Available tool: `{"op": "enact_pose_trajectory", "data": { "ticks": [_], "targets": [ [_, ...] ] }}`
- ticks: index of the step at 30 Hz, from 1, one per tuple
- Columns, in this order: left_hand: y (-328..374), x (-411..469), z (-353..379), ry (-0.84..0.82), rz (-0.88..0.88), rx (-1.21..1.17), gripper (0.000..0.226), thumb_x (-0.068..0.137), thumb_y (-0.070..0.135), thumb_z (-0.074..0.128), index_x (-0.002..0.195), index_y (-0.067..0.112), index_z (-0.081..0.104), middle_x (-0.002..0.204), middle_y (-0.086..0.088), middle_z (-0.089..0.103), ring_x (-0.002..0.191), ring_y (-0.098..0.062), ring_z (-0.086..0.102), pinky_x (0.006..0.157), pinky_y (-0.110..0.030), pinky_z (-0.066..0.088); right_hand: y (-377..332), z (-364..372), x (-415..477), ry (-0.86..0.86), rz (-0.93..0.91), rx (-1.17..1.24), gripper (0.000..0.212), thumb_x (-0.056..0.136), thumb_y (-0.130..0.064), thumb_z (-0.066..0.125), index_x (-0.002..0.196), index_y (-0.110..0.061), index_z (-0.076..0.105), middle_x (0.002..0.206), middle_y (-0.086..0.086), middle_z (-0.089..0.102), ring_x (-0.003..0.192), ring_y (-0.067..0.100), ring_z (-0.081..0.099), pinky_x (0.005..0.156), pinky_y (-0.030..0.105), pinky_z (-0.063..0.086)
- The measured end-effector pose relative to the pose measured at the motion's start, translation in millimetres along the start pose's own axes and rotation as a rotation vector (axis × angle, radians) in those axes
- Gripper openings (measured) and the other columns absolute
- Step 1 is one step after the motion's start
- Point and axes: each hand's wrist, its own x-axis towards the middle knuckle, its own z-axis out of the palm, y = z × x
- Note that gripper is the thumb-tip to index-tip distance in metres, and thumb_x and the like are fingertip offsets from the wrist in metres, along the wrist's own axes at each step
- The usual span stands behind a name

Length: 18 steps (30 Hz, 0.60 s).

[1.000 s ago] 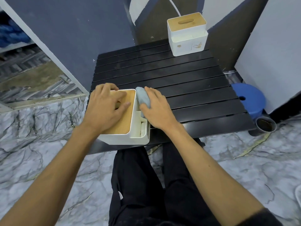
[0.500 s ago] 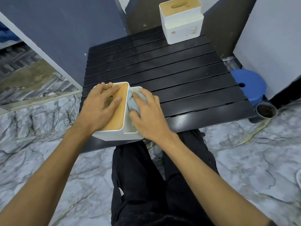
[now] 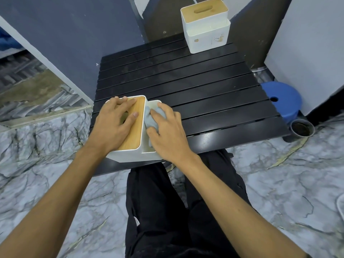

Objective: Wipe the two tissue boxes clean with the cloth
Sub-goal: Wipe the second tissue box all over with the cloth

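Observation:
A white tissue box with a wooden lid (image 3: 136,135) sits at the near left edge of the black slatted table (image 3: 204,101). My left hand (image 3: 115,125) lies flat on the lid, fingers spread, pressing it down. My right hand (image 3: 167,135) presses a light blue cloth (image 3: 150,120) into the box's open side compartment, which it mostly covers. A second white tissue box with a wooden lid (image 3: 206,28) stands upright at the table's far right edge, untouched.
A blue round stool (image 3: 281,99) and a dark cup (image 3: 302,130) stand on the marble floor right of the table. Dark blue walls close in behind and to the left. My black-trousered legs (image 3: 176,211) are under the near edge.
My right hand has drawn the cloth from the compartment's far end toward me, now deeper inside it. My left hand stays on the lid. The camera view has shifted slightly.

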Motion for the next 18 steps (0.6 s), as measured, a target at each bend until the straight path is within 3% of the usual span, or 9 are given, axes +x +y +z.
{"op": "enact_pose_trajectory", "data": {
  "ticks": [7, 14, 18],
  "targets": [
    [-1, 0, -1, -0.010, 0.002, 0.008, 0.070, 0.090, 0.062, 0.031, 0.146, 0.024, 0.050, 0.146, -0.003, 0.046, 0.142, -0.023, 0.034, 0.115, -0.045, 0.027, 0, 1, 40, 0.019, 0.046, -0.050, 0.051, 0.099, -0.027, 0.043, 0.146, -0.011, 0.039, 0.155, 0.008, 0.027, 0.125, 0.032, 0.033, 0.102, 0.038, 0.036],
    [2, 0, 1, -0.008, 0.012, 0.021, 0.062, 0.094, 0.056, 0.030, 0.146, 0.026, 0.046, 0.138, -0.005, 0.043, 0.135, -0.025, 0.036, 0.115, -0.043, 0.026, -5, 5, 2, 0.039, -0.025, -0.033, 0.053, 0.091, -0.033, 0.032, 0.137, -0.010, 0.048, 0.151, 0.007, 0.031, 0.115, 0.028, 0.036, 0.099, 0.032, 0.033],
    [0, 0, 0, -0.016, 0.017, 0.046, 0.066, 0.092, 0.058, 0.027, 0.147, 0.024, 0.045, 0.137, -0.006, 0.044, 0.134, -0.026, 0.036, 0.115, -0.043, 0.025, -4, 1, 15, 0.051, -0.002, 0.069, 0.046, 0.097, -0.019, 0.039, 0.140, -0.003, 0.041, 0.152, 0.012, 0.033, 0.126, 0.024, 0.030, 0.108, 0.039, 0.032]
  ]
}}
